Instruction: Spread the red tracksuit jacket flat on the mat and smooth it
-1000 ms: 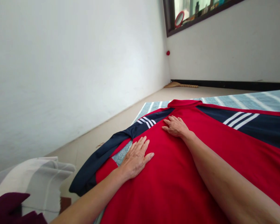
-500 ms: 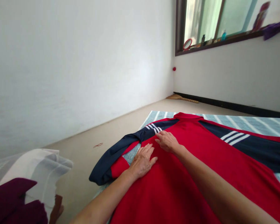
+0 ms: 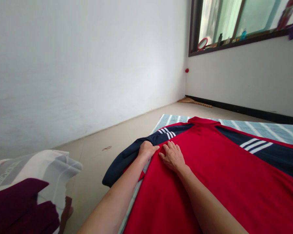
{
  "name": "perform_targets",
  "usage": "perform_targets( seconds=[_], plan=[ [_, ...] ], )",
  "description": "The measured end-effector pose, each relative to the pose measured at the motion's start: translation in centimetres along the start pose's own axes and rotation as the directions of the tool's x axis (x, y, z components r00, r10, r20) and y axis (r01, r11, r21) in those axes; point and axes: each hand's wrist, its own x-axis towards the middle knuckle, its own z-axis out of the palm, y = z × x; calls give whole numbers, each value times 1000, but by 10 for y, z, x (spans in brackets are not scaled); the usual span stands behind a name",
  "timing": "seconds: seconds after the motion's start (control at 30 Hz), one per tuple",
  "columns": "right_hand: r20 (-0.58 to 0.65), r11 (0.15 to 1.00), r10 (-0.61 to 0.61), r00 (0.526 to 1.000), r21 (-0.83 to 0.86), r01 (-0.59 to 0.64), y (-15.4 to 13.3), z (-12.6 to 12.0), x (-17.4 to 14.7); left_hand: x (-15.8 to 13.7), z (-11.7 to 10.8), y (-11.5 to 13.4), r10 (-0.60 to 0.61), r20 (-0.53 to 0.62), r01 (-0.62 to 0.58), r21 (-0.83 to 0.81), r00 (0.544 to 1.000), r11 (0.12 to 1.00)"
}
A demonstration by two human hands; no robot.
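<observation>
A red track jacket (image 3: 210, 169) lies spread out, its collar at the far end. Its navy sleeves carry white stripes; the left sleeve (image 3: 123, 159) bends back toward me past the mat's edge. My left hand (image 3: 147, 150) is closed at the jacket's left side, near the underarm, with thumb and fingers pinching the cloth there. Just to its right, my right hand (image 3: 172, 156) rests on the red body of the jacket, fingers stretched out and holding nothing. Beneath the jacket is a blue-green mat with white stripes (image 3: 250, 126).
At lower left are a pale, sheer folded cloth (image 3: 56, 165) and a dark maroon cloth (image 3: 21, 204). A small loop (image 3: 106, 148) lies on the tiled floor. A broom (image 3: 195, 102) rests by the far corner. Above it, a round mirror (image 3: 202, 44) stands on the windowsill.
My left hand has gone from lying flat on the red cloth to pinching the jacket's side, farther forward. My right hand has slid slightly back toward me. The view has shifted a little left.
</observation>
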Motion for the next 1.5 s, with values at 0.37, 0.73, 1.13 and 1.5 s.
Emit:
perform_targets(
  seconds=[0.37,0.73,1.13,1.5],
  plan=[
    [28,1000,-12,1000,1,12,-2,-5,-1,0,1,-5,116,-55,-106,150,992,983],
    [51,990,-138,989,18,138,-4,-8,-7,-16,0,-4,184,-51,-163,280,982,946],
    [152,985,-175,973,20,174,-6,-13,-9,-36,-11,-23,405,-44,-389,202,913,899],
    [217,983,-185,958,35,182,-10,-20,-15,-32,-10,-20,383,44,-381,256,923,888]
  ],
)
